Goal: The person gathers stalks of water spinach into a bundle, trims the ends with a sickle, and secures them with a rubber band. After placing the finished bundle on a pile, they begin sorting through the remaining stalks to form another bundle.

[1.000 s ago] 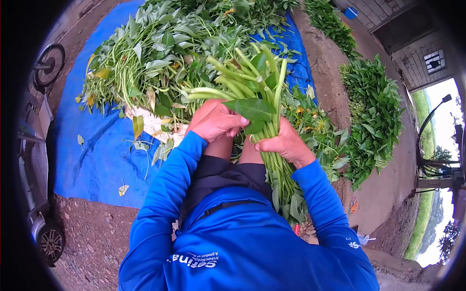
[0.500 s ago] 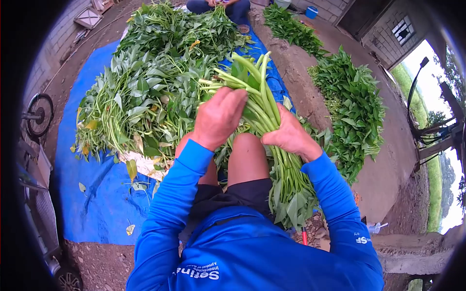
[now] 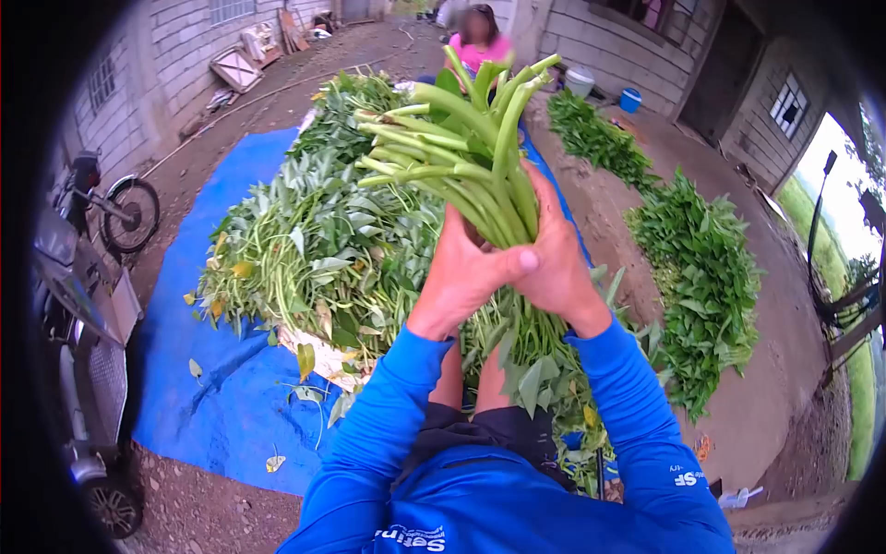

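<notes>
A bundle of green leafy stems (image 3: pixel 498 198) is held up in front of me, its thick cut ends fanning up and left, its leaves hanging down over my lap. Wrapped round its left side is my left hand (image 3: pixel 469 272), and my right hand (image 3: pixel 556 254) grips the right side, the two hands touching at the thumbs. Behind and to the left lies a large heap of leafy stems (image 3: pixel 323 226) on a blue tarp (image 3: pixel 212 388).
Bundled greens (image 3: pixel 697 286) lie in a row on the ground at right. A person in pink (image 3: pixel 482 46) sits beyond the heap. A white bucket (image 3: pixel 580 81) and a blue bucket (image 3: pixel 629 100) stand at the back. A motorcycle wheel (image 3: pixel 131 216) is at left.
The bundle has been raised. My left hand has moved from the stem tops down to its side, beside my right hand. The view has tilted up, showing more of the other person.
</notes>
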A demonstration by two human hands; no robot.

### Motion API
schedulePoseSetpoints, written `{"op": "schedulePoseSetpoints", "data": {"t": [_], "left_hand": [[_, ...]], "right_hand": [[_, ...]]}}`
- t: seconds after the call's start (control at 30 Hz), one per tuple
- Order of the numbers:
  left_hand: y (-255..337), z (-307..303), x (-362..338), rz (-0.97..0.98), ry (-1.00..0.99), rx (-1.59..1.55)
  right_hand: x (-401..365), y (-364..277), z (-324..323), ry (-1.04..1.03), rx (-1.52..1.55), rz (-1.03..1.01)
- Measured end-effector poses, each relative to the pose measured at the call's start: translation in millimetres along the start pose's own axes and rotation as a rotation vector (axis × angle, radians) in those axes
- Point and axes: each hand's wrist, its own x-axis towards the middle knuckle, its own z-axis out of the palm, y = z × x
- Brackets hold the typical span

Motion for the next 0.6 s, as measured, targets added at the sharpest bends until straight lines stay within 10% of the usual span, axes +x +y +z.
{"op": "schedulePoseSetpoints", "data": {"t": [0.17,0.27,0.4,0.6], "left_hand": [[132,-13,33,0.068,-0.136,0.958],[138,-35,23,-0.183,-0.300,0.898],[42,-54,-65,-0.783,-0.463,0.440],[-121,-23,-176,-1.100,-0.726,0.439]], "right_hand": [[18,-41,93,0.135,0.293,-0.369],[-36,-51,88,-0.202,0.196,-0.152],[-155,-2,36,-0.621,0.159,0.244],[-289,37,-60,-0.743,-0.048,0.703]]}}
